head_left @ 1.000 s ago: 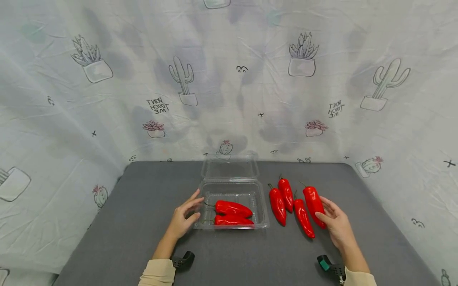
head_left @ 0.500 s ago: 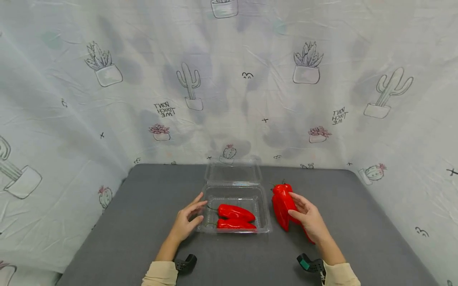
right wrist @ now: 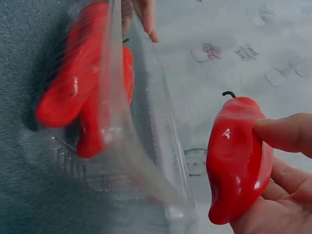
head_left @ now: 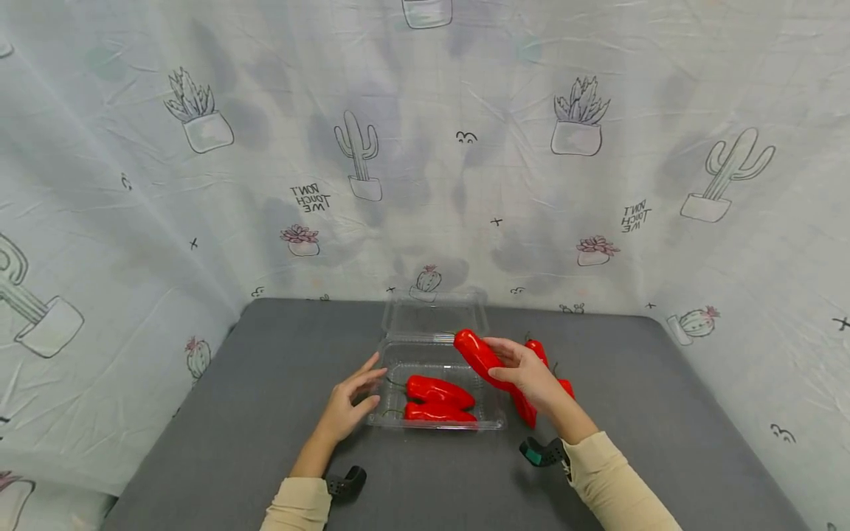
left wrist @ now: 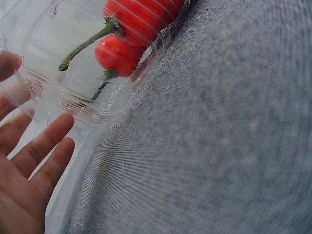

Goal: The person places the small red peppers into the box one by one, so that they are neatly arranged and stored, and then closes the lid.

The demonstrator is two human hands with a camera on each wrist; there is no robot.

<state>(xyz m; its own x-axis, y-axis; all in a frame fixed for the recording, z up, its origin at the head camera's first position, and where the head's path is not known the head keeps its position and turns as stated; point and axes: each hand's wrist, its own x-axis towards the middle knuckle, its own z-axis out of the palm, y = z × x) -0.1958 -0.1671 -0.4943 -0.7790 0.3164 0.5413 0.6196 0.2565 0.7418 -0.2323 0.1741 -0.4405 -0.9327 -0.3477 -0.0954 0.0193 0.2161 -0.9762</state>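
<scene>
My right hand (head_left: pixel 533 375) pinches a red pepper (head_left: pixel 477 352) between thumb and fingers, above the right rim of a clear plastic container (head_left: pixel 398 352). In the right wrist view this pepper (right wrist: pixel 236 161) hangs beside the container wall, its dark stem pointing up. Two red peppers lie inside the container, a rear one (head_left: pixel 438 391) and a front one (head_left: pixel 438 413), stems to the left. At the left rim, my left hand (head_left: pixel 344 407) has its fingers spread; the left wrist view shows those fingers (left wrist: pixel 41 146) relaxed along the clear wall.
The container's hinged lid (head_left: pixel 434 316) stands open at the back. Right of the container lie more red peppers (head_left: pixel 536 349), partly hidden behind my right hand. Everything rests on a grey table (head_left: pixel 279 354), with a cactus-print curtain (head_left: pixel 398 147) behind it.
My right hand has picked up the rightmost pepper and carried it left over the other peppers to the container's right side. The left hand stays by the left rim.
</scene>
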